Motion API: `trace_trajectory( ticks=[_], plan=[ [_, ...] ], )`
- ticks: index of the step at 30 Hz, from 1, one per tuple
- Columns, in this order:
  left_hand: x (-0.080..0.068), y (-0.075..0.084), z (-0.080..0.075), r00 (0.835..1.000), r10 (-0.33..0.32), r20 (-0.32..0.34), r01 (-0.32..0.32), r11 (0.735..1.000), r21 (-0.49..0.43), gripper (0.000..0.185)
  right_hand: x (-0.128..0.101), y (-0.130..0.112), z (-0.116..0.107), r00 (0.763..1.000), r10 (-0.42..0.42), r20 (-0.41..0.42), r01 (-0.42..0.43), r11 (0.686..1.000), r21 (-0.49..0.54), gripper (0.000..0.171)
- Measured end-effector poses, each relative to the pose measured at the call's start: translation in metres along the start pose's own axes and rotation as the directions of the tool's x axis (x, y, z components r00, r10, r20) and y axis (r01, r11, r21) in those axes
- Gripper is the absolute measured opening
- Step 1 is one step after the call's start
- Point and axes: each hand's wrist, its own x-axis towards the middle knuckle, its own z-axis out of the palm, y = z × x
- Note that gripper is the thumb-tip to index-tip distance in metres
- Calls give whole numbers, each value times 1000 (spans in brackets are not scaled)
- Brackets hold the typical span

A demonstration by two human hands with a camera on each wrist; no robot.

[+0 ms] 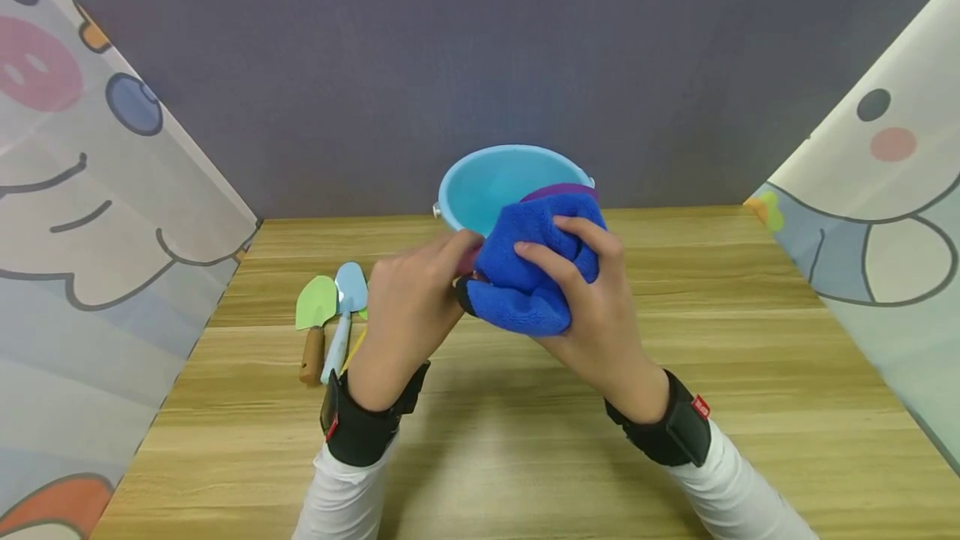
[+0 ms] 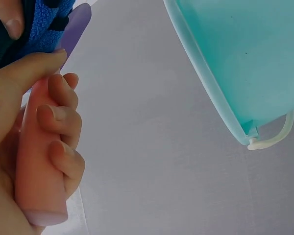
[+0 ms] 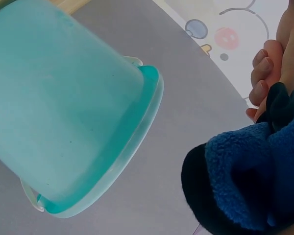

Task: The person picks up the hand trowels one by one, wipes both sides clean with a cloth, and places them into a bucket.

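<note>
My left hand (image 1: 405, 307) is wrapped around the pink handle (image 2: 41, 161) of a toy shovel. Its purple blade (image 2: 77, 27) sticks out beyond a blue towel (image 1: 525, 248), which hides most of the blade. The right hand (image 1: 600, 315) grips this fuzzy, dark-edged towel against the blade, fingers bent over the cloth. Both hands are raised above the table, just in front of a light blue bucket (image 1: 491, 182). In the right wrist view the towel (image 3: 240, 176) bunches up at lower right, beside the left hand's curled fingers.
On the wooden table (image 1: 675, 357), left of the hands, lie a green trowel (image 1: 317, 304) with a brown handle and a light blue shovel (image 1: 350, 286). A yellow handle (image 1: 354, 350) shows partly behind the left wrist. A grey panel (image 1: 375, 90) stands behind the bucket, with cartoon-printed sheets on both sides.
</note>
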Motion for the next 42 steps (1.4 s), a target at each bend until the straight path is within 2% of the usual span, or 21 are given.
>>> trace_trajectory(
  ticks=[12,21,42],
  plan=[
    [-1,0,1,1000,22,-11,-22,1000,-9,10,-2,2,1,1000,-1,0,1,1000,10,50],
    [0,0,1,998,35,-51,-35,999,-8,6,-1,2,0,1000,10,1,-10,1000,12,51],
    [0,1,-1,998,38,-53,-38,999,-2,7,-1,3,-3,1000,23,-7,-23,999,24,49]
  ],
)
